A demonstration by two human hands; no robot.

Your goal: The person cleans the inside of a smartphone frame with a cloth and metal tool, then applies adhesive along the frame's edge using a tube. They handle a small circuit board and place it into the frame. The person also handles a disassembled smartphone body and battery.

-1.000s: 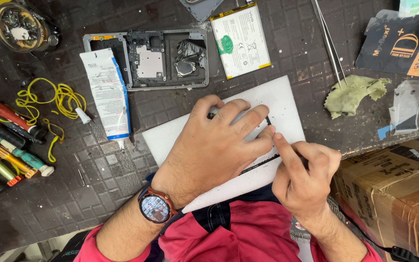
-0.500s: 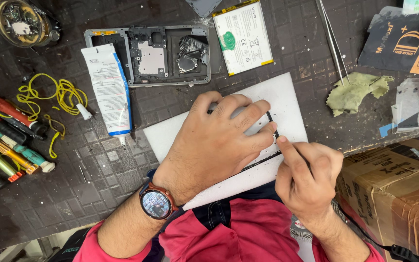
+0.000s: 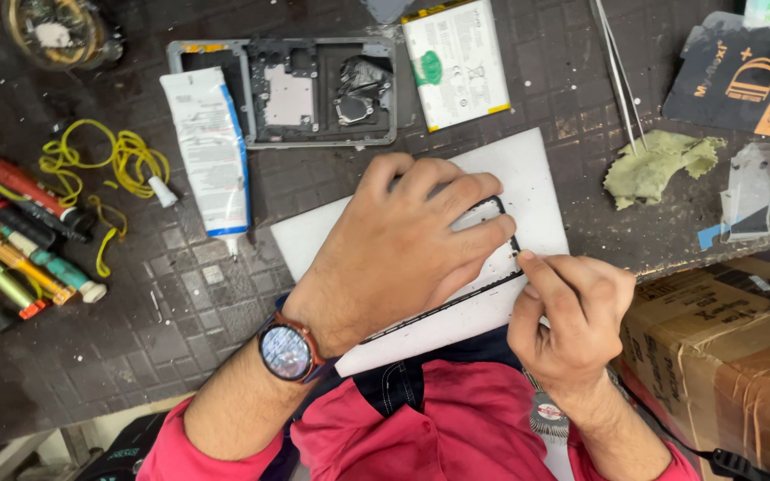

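Pressing flat, left hand [image 3: 403, 249] pins a thin black-rimmed frame [image 3: 503, 267] — right hand [image 3: 572, 312] fingers pinch its edge, seemingly.

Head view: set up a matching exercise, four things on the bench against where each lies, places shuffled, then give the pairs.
Things:
1. glue tube
2. green cloth
3. cardboard box
4. screen panel

Places:
A. under the left hand, on the white sheet
B. right edge, beside the right hand
C. left of the opened phone frame
D. right of the white sheet

Pairs: 1-C, 2-D, 3-B, 4-A
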